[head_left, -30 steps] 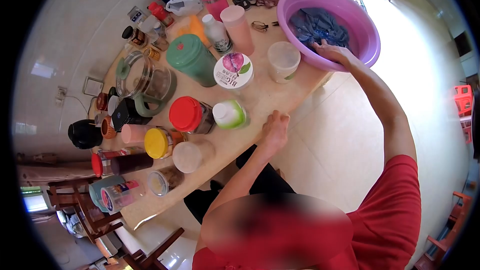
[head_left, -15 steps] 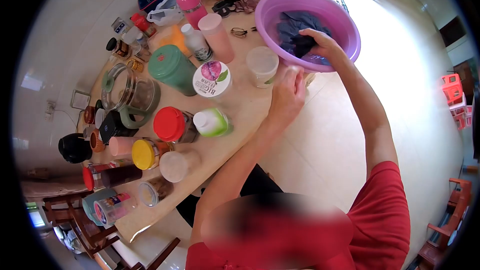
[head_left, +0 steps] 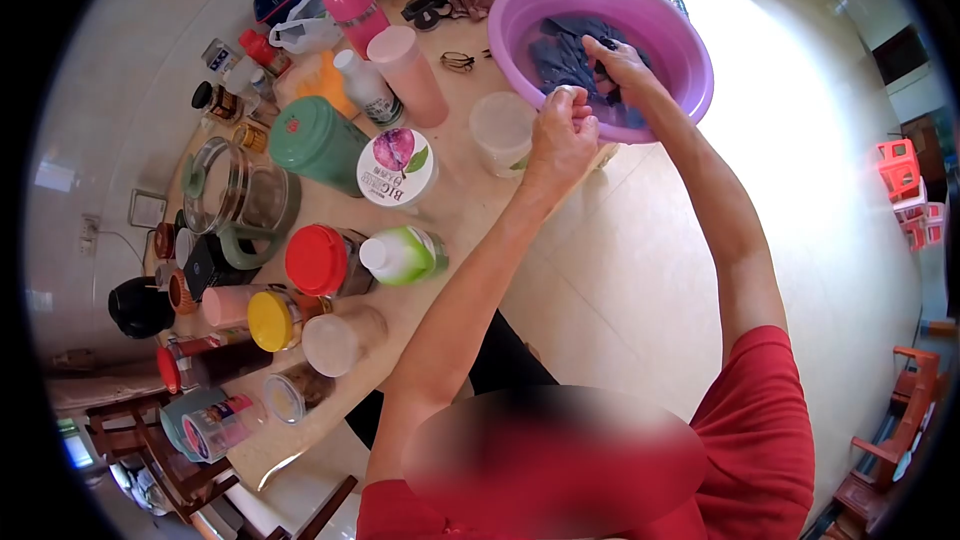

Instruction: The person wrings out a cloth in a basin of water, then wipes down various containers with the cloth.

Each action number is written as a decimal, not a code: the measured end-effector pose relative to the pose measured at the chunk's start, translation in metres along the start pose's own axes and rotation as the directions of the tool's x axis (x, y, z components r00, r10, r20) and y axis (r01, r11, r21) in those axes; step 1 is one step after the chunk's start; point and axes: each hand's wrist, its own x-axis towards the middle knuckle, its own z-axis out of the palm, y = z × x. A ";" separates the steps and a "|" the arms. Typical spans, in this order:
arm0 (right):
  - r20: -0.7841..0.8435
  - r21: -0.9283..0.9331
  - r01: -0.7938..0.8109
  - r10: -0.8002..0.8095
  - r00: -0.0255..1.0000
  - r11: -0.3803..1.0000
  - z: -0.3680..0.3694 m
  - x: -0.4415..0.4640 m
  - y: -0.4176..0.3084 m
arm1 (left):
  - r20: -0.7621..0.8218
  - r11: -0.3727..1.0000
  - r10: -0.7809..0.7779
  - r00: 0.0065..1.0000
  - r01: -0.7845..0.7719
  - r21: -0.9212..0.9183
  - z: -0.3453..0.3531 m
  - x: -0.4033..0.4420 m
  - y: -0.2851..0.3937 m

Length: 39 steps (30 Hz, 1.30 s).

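A purple plastic basin (head_left: 690, 50) stands at the far right end of the table, with dark blue-grey cloth (head_left: 565, 55) bunched inside it. My right hand (head_left: 628, 72) is in the basin over the cloth, its fingers closed around a dark piece of it. At the basin's near rim, my left hand (head_left: 565, 140) is raised with its fingers curled together; whatever may be in them is hidden. A clear tub with a whitish lid (head_left: 502, 122) stands just left of my left hand.
The table (head_left: 470, 210) is crowded on the left with a green canister (head_left: 315, 140), a red-lidded jar (head_left: 318, 260), a white-and-green bottle (head_left: 405, 255) and a pink tumbler (head_left: 408, 75). Glasses (head_left: 458, 62) lie near the basin. Red plastic stools (head_left: 900, 168) stand far right.
My left hand has risen from beside the basin to its near rim, fingers curled. My right hand has shifted slightly up and left within the basin. The whole view has moved a little.
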 end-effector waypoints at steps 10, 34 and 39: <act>-0.128 0.115 0.034 -0.020 0.992 0.993 0.002 -0.002 -0.001 | 0.168 0.921 -0.240 0.956 0.279 -0.273 -0.011 0.022 0.022; 0.264 -0.397 0.466 -0.388 0.883 0.791 -0.037 -0.033 -0.020 | 0.375 0.976 -0.214 0.902 0.210 0.053 0.037 0.083 -0.007; -0.033 -0.461 0.226 -0.271 0.962 0.858 -0.034 -0.037 -0.013 | 0.283 0.930 -0.064 0.957 -0.046 0.364 0.043 0.079 -0.006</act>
